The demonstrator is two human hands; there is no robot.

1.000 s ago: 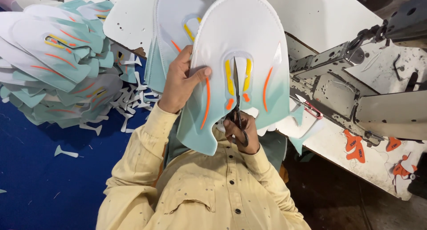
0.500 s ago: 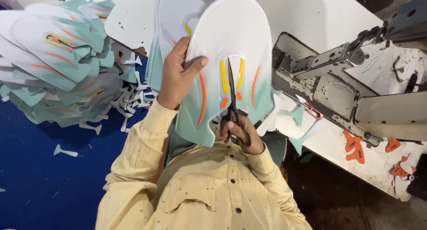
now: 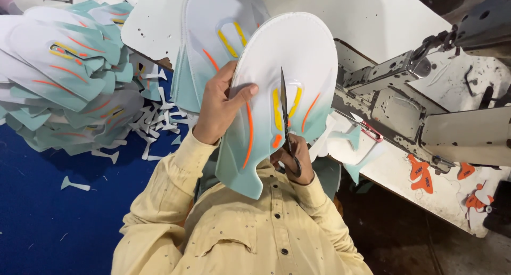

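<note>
Looking down over my own yellow shirt point(image 3: 250, 232), I see my left hand point(image 3: 221, 107) gripping a moulded panel point(image 3: 282, 94), white at the rounded top and fading to pale teal at the bottom, with yellow and orange streaks. The thumb lies across its face and the other fingers point(image 3: 226, 78) are curled over its left edge, so the panel is pinched between them and held up in front of my chest, tilted away from me.

My right hand point(image 3: 293, 155) sits at the panel's lower middle, closed around the handles of a pair of dark scissors point(image 3: 285, 120). The blades point up along the panel's centre, between the two yellow stripes, and look nearly shut; I cannot tell whether the tips are touching the surface or just above it.

Just behind the held panel stands a second panel point(image 3: 213, 46) of the same kind, partly covered by it. To my left, on the blue worktop point(image 3: 48, 222), lies a big pile of like panels point(image 3: 64, 78), with small white and teal offcuts point(image 3: 154, 126) scattered beside it. To my right is a worn white machine point(image 3: 420, 104) with metal brackets, and orange cut shapes point(image 3: 420, 176) lie on its surface.
</note>
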